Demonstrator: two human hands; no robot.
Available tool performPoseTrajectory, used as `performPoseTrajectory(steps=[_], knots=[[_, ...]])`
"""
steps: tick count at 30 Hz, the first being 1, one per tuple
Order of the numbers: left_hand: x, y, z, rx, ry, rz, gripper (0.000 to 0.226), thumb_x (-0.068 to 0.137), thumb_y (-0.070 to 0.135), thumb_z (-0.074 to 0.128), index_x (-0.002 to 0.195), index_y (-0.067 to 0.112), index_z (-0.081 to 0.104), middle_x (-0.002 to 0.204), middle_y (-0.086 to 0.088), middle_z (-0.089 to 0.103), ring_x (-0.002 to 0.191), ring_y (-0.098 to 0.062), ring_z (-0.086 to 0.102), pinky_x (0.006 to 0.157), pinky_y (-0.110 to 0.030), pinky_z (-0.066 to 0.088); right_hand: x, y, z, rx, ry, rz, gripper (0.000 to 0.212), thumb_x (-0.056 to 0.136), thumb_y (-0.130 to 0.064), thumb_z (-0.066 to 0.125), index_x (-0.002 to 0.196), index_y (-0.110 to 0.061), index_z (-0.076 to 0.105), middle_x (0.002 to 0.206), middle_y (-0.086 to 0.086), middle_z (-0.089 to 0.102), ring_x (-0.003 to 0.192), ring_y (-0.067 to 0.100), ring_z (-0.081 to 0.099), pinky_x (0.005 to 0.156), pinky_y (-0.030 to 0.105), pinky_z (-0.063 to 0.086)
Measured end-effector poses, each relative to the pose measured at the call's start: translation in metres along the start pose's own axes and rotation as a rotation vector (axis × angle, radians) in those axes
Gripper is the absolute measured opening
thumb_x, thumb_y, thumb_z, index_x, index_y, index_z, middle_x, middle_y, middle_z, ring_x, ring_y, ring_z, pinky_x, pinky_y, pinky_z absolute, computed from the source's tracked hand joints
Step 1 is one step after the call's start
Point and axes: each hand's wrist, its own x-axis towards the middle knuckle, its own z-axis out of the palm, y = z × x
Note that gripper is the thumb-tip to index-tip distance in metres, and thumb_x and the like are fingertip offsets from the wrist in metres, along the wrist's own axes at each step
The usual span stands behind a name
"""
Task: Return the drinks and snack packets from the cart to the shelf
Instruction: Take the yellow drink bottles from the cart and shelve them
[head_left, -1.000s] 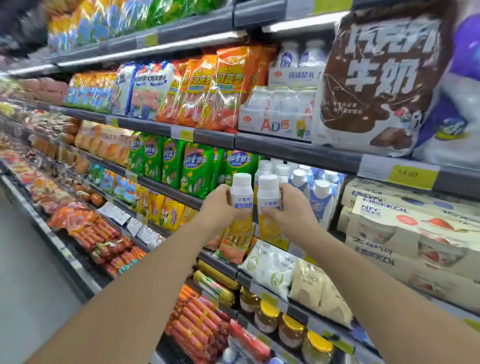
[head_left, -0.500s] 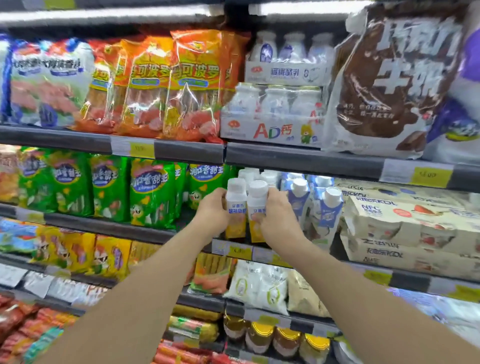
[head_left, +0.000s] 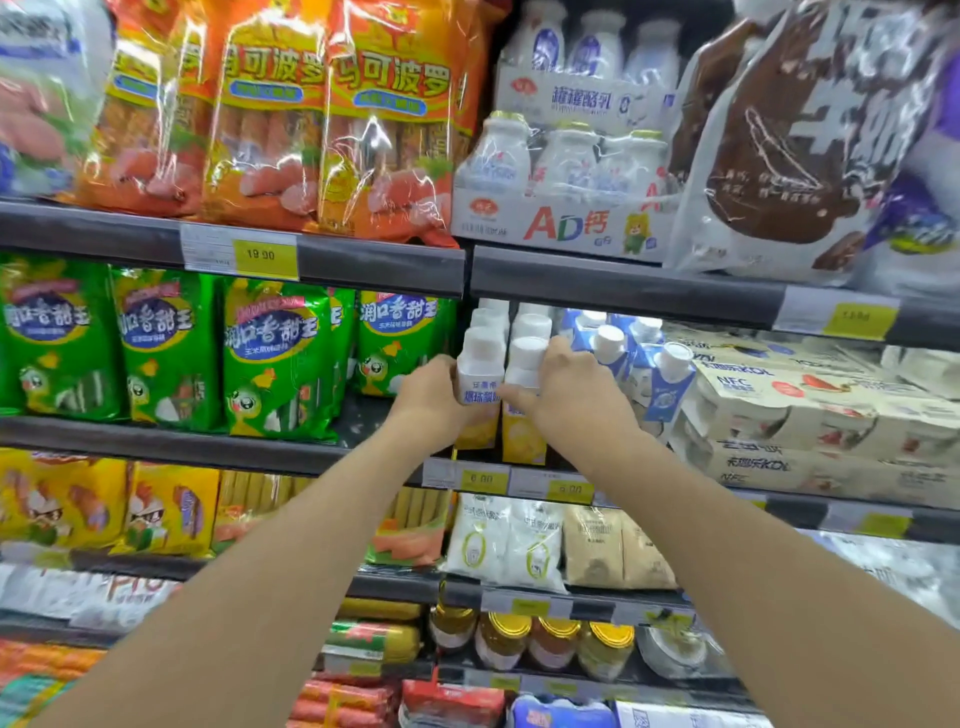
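Now both hands at shelf (head_left: 363, 457) front edge: left hand (head_left: 431, 402) grasping left bottle (head_left: 480, 400), right hand (head_left: 571, 400) grasping right bottle (head_left: 524, 410), both upright, touching. Seated or not, cannot tell. Cart unseen, remainder unknown.

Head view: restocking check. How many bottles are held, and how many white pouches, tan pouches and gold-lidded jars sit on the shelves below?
Held bottles: 2
White pouches: 2
Tan pouches: 2
Gold-lidded jars: 4
Total: 10
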Motion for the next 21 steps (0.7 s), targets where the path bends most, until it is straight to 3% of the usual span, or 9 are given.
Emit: performPoseTrajectory(steps=[5, 11, 16, 21], knots=[[0.0008, 0.001, -0.0007, -0.009, -0.021, 0.001, 0.054, 0.075, 0.035, 0.085, 0.117, 0.014, 0.058, 0.106, -0.002, 0.068, 0.092, -0.018, 0.061, 0.078, -0.032, 0.049, 0.0047, 0.0038, 0.0007, 0.099, -0.017, 0.099, 0.047, 0.086, -0.043, 0.064, 0.106, -0.007, 0.042, 0.091, 0.007, 0.049, 0.094, 0.034, 0.061, 0.066, 0.037, 0.048], [-0.0018, 0.0021, -0.0019, -0.059, -0.02, -0.026, 0.056, 0.076, 0.033, 0.084, 0.117, 0.013, 0.053, 0.103, 0.001, 0.064, 0.095, -0.019, 0.061, 0.084, -0.037, 0.053, 0.0086, 0.0044, 0.0, 0.07, -0.028, 0.123, 0.048, 0.087, -0.041, 0.064, 0.111, -0.006, 0.042, 0.082, 0.004, 0.044, 0.084, 0.03, 0.055, 0.062, 0.035, 0.044], [-0.0014, 0.0028, -0.0019, -0.059, -0.026, -0.016, 0.054, 0.077, 0.033, 0.084, 0.116, 0.014, 0.053, 0.104, 0.0, 0.064, 0.094, -0.018, 0.06, 0.079, -0.033, 0.049, 0.0094, 0.0028, 0.003, 0.092, -0.024, 0.102, 0.048, 0.089, -0.037, 0.063, 0.116, -0.004, 0.041, 0.094, 0.009, 0.048, 0.096, 0.034, 0.061, 0.065, 0.035, 0.044], [-0.0018, 0.0023, -0.0015, -0.067, -0.02, -0.009, 0.054, 0.077, 0.033, 0.083, 0.118, 0.014, 0.054, 0.101, 0.002, 0.062, 0.094, -0.017, 0.059, 0.077, -0.031, 0.047, 0.0095, 0.0023, 0.0014, 0.071, -0.023, 0.108, 0.046, 0.09, -0.037, 0.062, 0.116, -0.006, 0.041, 0.093, 0.008, 0.046, 0.083, 0.027, 0.049, 0.065, 0.035, 0.042]])
